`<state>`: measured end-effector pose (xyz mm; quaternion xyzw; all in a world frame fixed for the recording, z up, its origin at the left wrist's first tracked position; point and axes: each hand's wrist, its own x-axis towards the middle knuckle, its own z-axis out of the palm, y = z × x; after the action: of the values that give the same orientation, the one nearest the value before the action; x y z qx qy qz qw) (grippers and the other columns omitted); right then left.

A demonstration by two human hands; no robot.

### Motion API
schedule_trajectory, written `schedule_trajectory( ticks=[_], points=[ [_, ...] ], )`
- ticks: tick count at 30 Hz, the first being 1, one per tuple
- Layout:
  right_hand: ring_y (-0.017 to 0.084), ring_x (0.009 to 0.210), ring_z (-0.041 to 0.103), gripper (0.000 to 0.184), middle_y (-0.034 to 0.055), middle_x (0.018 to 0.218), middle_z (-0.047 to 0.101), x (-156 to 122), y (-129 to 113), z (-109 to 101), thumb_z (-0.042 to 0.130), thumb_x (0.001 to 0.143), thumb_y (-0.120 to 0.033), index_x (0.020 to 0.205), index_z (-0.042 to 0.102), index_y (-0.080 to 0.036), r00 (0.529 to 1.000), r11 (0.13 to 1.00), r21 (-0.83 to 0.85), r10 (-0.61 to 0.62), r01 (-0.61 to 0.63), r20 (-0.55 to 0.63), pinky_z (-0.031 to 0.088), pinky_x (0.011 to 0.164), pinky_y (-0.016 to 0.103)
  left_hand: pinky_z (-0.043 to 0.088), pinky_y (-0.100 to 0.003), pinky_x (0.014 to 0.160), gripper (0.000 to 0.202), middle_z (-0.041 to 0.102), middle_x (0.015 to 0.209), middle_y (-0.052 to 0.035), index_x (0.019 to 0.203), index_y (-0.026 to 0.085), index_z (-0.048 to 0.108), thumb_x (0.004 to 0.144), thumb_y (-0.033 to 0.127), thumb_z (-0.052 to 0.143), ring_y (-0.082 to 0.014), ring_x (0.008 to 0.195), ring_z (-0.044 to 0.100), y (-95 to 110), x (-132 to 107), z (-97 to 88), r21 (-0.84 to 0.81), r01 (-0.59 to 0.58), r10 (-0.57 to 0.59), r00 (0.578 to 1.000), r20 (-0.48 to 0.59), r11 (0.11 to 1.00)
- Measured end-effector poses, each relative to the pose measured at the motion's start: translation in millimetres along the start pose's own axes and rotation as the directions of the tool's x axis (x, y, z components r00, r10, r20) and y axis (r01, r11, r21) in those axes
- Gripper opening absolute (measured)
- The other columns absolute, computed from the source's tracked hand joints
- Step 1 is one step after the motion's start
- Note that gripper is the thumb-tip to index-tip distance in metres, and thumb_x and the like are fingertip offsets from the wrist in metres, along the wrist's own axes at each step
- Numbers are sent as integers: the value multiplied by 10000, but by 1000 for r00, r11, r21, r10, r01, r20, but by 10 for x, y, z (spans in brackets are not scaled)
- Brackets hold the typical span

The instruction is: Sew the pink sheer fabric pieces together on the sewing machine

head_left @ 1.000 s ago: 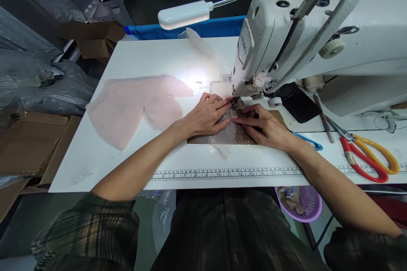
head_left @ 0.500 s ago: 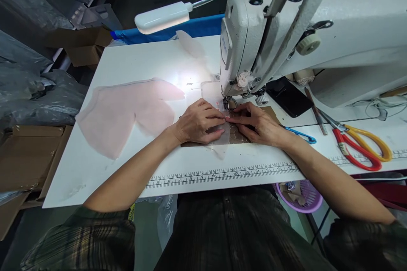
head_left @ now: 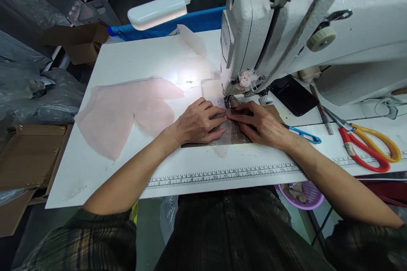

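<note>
A white sewing machine point(head_left: 240, 29) stands at the right, its presser foot point(head_left: 230, 101) low over the bed. A sheer pale fabric point(head_left: 226, 135) lies just in front of the foot, over a brown plate point(head_left: 239, 135). My left hand point(head_left: 199, 122) rests on this fabric from the left, fingers bent and fingertips closed at its edge. From the other side my right hand point(head_left: 262, 125) pinches near the same edge. The fingertips of both hands almost meet below the foot. Exactly what lies between them is hidden. Flat on the table is a cut pink sheer piece point(head_left: 122, 112).
Right of my hands are a blue-handled tool point(head_left: 305, 134), scissors point(head_left: 365, 146) and a black phone point(head_left: 294, 95). A lamp point(head_left: 159, 10) hangs over the table point(head_left: 111, 182). A purple basket point(head_left: 313, 197) sits below the edge; cardboard boxes point(head_left: 34, 152) stand at left.
The view has shifted slightly, and the machine looks nearer and larger. Both hands stay nearly in place at the fabric by the presser foot.
</note>
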<state>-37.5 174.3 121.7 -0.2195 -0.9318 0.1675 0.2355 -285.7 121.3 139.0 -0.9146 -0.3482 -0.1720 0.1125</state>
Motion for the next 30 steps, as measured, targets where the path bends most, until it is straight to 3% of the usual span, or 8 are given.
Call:
schedule_trajectory(
  ticks=[10,13,20,25,30],
  points=[
    [259,1063,581,357,145,1180,560,-21,-25,-13,511,947,-239,1243,710,-225,1000,1000,-24,-16,17,21,543,948,459,429,-390,755,319,705,1193,-111,1127,168,710,967,370,523,-236,874,608,13,23,-2,46,76,-79,995,56,996],
    [258,1058,575,361,145,1165,554,-16,-31,5,508,952,-244,1256,702,-225,1000,999,-39,-5,6,18,540,948,462,435,-402,773,286,700,1186,-127,1095,146,707,962,322,524,-246,902,616,63,35,-28,49,92,-93,995,27,995],
    [283,1029,575,402,177,1130,544,-7,-8,43,513,959,-276,1312,664,-157,1000,996,-88,0,0,1,549,906,477,507,-327,748,203,713,856,-56,827,153,690,811,85,499,-175,783,618,222,40,-105,-276,-71,80,997,22,959],
    [283,1041,575,412,171,1142,540,-9,-11,23,515,954,-261,1334,649,-177,1000,996,-88,-2,4,21,547,910,472,547,-333,752,196,723,868,-65,827,148,687,796,76,508,-188,818,654,203,28,-83,-357,-73,72,997,-14,931],
    [284,1066,576,401,168,1174,543,-18,-21,9,529,943,-253,1317,661,-191,1000,998,-60,1,1,25,541,933,475,561,-347,774,168,738,921,-79,834,130,696,808,92,534,-200,840,663,178,30,-75,-330,-88,81,996,-37,940]
  ],
)
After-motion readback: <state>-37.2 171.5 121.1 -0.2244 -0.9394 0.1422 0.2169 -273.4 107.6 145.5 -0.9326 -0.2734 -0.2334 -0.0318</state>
